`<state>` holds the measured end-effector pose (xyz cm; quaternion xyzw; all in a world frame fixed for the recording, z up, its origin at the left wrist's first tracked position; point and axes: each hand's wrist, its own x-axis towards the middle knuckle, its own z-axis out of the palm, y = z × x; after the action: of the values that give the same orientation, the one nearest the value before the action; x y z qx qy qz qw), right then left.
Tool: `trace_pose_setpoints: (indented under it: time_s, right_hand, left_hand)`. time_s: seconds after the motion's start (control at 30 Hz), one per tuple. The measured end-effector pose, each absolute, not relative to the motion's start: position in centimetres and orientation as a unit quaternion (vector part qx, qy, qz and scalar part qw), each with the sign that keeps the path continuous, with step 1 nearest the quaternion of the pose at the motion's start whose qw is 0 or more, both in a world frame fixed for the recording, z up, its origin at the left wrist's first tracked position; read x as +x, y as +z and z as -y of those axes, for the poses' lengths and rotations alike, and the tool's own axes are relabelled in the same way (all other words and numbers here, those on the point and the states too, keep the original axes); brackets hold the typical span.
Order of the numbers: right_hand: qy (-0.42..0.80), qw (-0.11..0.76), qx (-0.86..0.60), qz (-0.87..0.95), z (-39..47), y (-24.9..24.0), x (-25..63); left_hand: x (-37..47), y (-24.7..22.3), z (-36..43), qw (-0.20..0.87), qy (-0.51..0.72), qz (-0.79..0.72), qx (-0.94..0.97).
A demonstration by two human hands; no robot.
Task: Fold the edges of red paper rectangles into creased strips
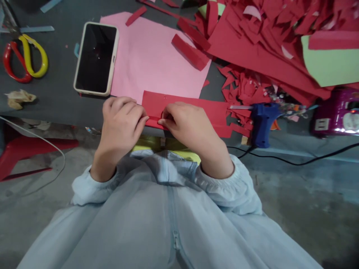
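I see the left grip [122, 117] and right grip [186, 121] pinching a red strip [215, 112] at its near edge, pink paper [151, 59] beyond them.

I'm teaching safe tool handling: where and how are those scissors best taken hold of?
Likely best by the yellow loop and red loop of the scissors, from the person's own side, with the left hand: it is the nearer, though now on the red paper. The scissors lie with loops toward the person and blades pointing away, toward the far left.
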<state>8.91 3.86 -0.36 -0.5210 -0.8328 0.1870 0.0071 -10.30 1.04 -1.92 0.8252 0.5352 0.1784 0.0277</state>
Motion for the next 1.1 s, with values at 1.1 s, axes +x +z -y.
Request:
trace_pose_setpoints:
  time_s: [1.1]
  right_hand:
    - [0.239, 0.033, -0.541, 0.805, -4.1, -0.3, 8.9]
  left_hand:
    - [-6.9, -4.6, 7.2, -0.084, 0.153, -0.6, 0.78]
